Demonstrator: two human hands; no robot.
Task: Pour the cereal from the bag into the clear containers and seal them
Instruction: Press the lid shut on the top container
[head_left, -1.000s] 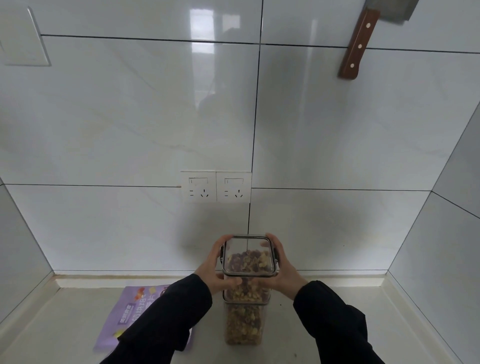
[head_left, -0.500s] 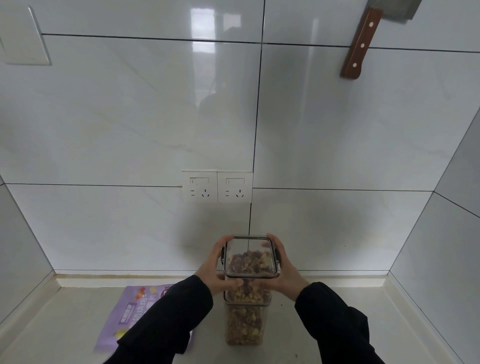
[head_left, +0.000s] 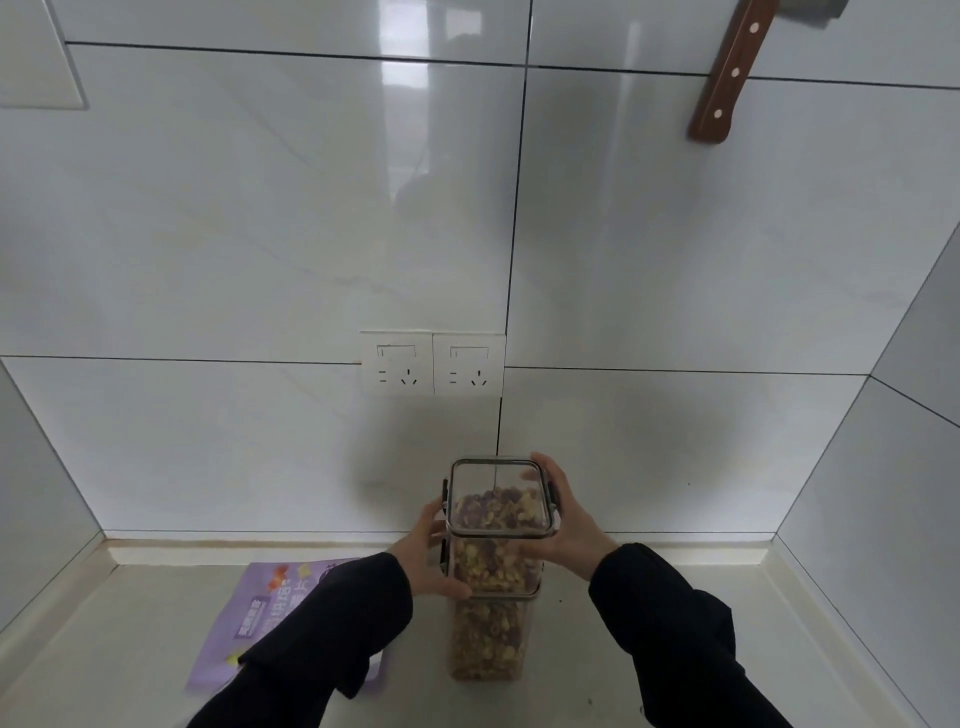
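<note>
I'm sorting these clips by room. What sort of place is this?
Most likely a home kitchen: a cleaver hangs on the glossy tiled wall, twin wall sockets sit above a counter, and cereal fills a clear container.

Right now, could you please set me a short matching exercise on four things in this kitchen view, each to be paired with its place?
Things:
1. purple bag
2. upper container
3. lower container
4. knife

Places:
A. high on the tiled wall, to the right
B. standing on the counter under another container
C. lying flat on the counter, partly under the left sleeve
D. between the left hand and right hand

Pairs: 1-C, 2-D, 3-B, 4-A
</note>
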